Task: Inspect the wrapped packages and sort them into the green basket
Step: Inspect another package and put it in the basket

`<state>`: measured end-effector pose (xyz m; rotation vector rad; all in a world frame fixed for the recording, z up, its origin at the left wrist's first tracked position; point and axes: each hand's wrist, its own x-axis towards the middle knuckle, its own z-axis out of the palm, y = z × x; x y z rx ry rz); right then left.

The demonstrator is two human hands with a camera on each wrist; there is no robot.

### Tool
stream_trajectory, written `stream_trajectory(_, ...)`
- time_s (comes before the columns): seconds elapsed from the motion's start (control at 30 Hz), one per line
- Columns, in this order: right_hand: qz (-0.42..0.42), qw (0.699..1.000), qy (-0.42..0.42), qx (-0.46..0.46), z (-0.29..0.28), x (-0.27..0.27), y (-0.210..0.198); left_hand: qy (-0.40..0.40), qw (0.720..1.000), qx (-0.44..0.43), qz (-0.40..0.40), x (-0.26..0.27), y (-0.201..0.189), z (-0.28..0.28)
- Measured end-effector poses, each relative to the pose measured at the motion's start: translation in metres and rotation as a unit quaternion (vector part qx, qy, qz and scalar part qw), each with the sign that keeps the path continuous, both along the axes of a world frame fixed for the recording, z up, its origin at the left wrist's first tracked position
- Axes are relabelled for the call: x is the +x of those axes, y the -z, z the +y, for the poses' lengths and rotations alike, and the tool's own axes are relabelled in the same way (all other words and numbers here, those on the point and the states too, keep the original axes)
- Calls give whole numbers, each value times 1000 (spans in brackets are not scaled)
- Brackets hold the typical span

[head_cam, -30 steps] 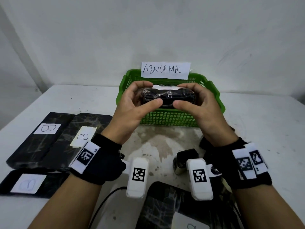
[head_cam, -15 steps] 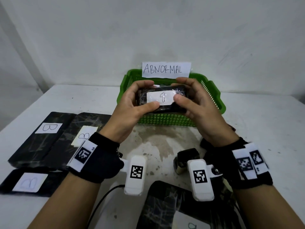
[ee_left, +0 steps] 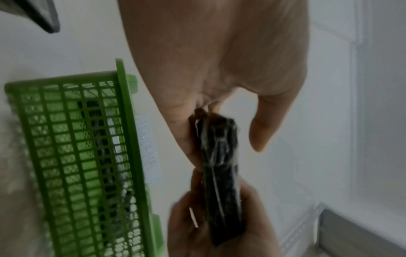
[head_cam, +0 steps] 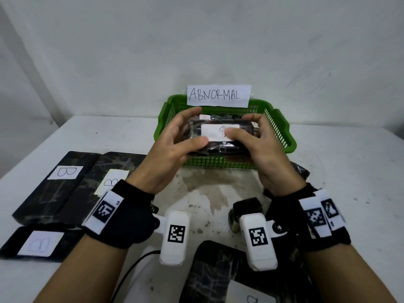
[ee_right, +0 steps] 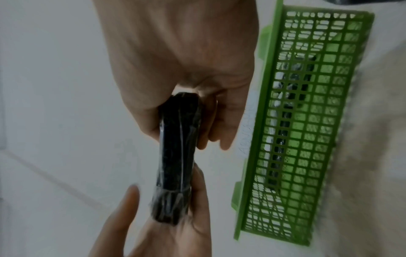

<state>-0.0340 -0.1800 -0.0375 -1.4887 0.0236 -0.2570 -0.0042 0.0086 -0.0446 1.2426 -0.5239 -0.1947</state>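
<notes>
Both thumbs press on the near face of a black wrapped package (head_cam: 220,136), and the other fingers curl round behind it. The left hand (head_cam: 175,147) clamps its left end and the right hand (head_cam: 260,149) its right end. The right thumb lies partly over a white label (head_cam: 215,132) stuck to that face, so the handwritten mark on it is half hidden and cannot be read. In the wrist views the package shows edge-on as a thin dark slab under shiny film (ee_left: 219,173), pinched between thumb and fingers at each end (ee_right: 175,156).

The package is held in the air above the near wall of the green basket (head_cam: 282,136), which sits on the white table (head_cam: 349,171) at 12 o'clock from the hands. On the basket's far rim stands a paper sign reading ABNORMAL (head_cam: 218,96). More dark wrapped packages lie inside the basket (head_cam: 220,117), seen just past the fingers.

At 9 o'clock from the hands two flat black packages lie side by side, each with a label marked B (head_cam: 64,172) (head_cam: 112,181). A third labelled package (head_cam: 39,246) lies at 8 o'clock. Another flat package (head_cam: 218,276) sits at 6 o'clock between the forearms. A small dark wrapped object (head_cam: 247,207) stands near the right wrist. Both wrists carry black straps with white camera units (head_cam: 175,237).
</notes>
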Motion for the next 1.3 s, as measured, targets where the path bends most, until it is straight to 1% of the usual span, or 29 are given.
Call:
stream_trajectory(0.03,-3,1000,9,-7,-3,-1,-4,17,1000,-21,0,-2,-2,0)
stream_trajectory(0.07,-5,1000,17,-22,-5,-2,-7,17,999,-25,-13,-4,-3,-1)
stream_trajectory(0.2,12,993,30,-112,-15,-1,-5,-72,993,25,-86,-11,-1,-15)
stream_trajectory(0.27,31,987,10,-160,-19,0,-2,-103,984,49,-133,-12,0,-19)
stream_trajectory(0.3,41,985,-15,-168,-21,0,-1,-113,978,65,-163,-12,0,-19)
stream_trajectory(0.37,60,982,-83,-156,-22,-1,-1,-121,963,107,-215,-11,-1,-17)
stream_trajectory(0.43,66,980,-127,-135,-21,-1,0,-117,953,137,-243,-12,-3,-16)
stream_trajectory(0.5,54,983,-130,-121,-19,1,2,-109,950,143,-256,-14,-5,-17)
stream_trajectory(0.57,39,986,-110,-117,-16,3,4,-102,949,143,-262,-15,-5,-18)
stream_trajectory(0.67,25,991,-73,-107,-13,4,7,-87,954,141,-252,-15,-4,-19)
stream_trajectory(0.8,-16,992,-20,-124,-13,4,8,-21,968,103,-227,-16,-3,-16)
stream_trajectory(0.87,-26,990,9,-140,-12,3,8,2,977,80,-195,-15,-3,-14)
stream_trajectory(0.93,-34,986,23,-160,-12,1,9,-12,988,60,-141,-16,-5,-16)
stream_trajectory(1.0,-57,983,8,-177,-12,1,10,-41,993,82,-81,-16,-12,-19)
stream_trajectory(1.03,-73,981,-8,-182,-12,1,11,-38,992,104,-52,-15,-12,-18)
stream_trajectory(1.1,-94,975,-37,-199,-15,1,12,7,992,124,7,-11,-12,-15)
stream_trajectory(1.17,-91,970,-80,-210,-21,2,11,41,992,105,49,-7,-10,-10)
stream_trajectory(1.23,-64,973,-109,-191,-24,2,8,42,993,89,61,-6,-9,-8)
stream_trajectory(1.3,-31,985,-88,-143,-24,2,4,34,994,99,44,-6,-6,-9)
